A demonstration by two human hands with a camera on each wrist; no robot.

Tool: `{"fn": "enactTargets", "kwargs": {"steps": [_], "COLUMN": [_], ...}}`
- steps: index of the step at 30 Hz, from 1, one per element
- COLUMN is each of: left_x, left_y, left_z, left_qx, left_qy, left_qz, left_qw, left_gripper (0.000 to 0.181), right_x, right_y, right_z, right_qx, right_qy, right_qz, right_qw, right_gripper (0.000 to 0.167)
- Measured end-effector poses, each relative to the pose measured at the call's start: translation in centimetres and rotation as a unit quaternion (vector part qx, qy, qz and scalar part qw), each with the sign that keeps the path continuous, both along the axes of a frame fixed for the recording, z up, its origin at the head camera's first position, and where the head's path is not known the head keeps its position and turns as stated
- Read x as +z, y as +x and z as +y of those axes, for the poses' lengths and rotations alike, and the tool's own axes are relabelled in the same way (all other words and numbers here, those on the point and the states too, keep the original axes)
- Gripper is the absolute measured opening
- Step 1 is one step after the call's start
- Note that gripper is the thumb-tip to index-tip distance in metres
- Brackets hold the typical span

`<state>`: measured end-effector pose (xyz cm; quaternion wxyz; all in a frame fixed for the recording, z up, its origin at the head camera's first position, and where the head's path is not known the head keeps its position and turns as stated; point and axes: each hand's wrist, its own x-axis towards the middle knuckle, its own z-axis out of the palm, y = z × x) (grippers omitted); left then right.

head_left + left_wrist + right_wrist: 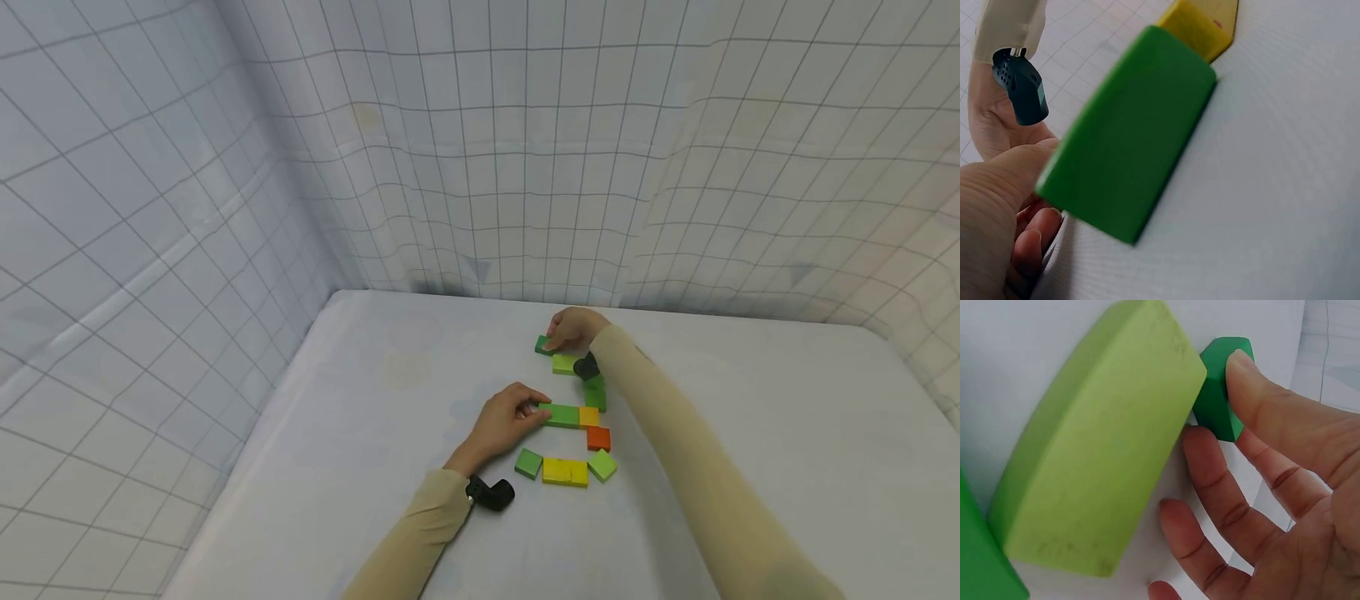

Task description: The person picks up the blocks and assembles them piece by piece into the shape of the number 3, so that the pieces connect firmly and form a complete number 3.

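Observation:
My left hand (504, 423) is at the left end of a long green block (561, 416), pinching it between thumb and fingertips. In the left wrist view that green block (1132, 134) covers part of the fingers. Farther back, my right hand (573, 327) pinches a small dark green block (543, 344) between thumb and fingers. The right wrist view shows this dark green block (1219, 387) against the corner of a yellow-green block (1104, 437), with the other fingers loosely bent beside it.
An orange-yellow block (588, 417) adjoins the long green one, with a red-orange block (598, 438) below it. Nearer lie a green block (528, 463), a yellow block (565, 472) and a lime block (602, 465). Another green block (595, 395) lies under the right wrist. Gridded white cloth (495, 167) hangs behind the table.

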<state>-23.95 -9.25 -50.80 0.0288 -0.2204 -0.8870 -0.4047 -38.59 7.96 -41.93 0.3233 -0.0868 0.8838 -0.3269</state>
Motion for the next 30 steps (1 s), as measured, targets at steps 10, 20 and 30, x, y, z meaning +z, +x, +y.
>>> {"fn": "enactTargets", "kwargs": {"steps": [10, 20, 30], "left_x": [0.1, 0.2, 0.0], "left_y": [0.1, 0.2, 0.2], "left_z": [0.0, 0.0, 0.0], "left_qx": [-0.004, -0.005, -0.003], "left_qy": [0.010, 0.011, 0.010], "left_qz": [0.007, 0.005, 0.005], "left_qw": [0.9999, 0.9999, 0.9999], "left_gripper": [0.022, 0.022, 0.022], "right_x": [-1.4, -1.6, -2.0], "right_y": [0.3, 0.4, 0.1], "right_z": [0.3, 0.5, 0.5], "right_qx": [0.014, 0.033, 0.045], "right_qy": [-0.032, -0.041, -0.028], "right_qz": [-0.005, -0.030, -0.035], "right_qw": [0.9994, 0.9982, 0.9980], "right_gripper": [0.021, 0.032, 0.036]}}
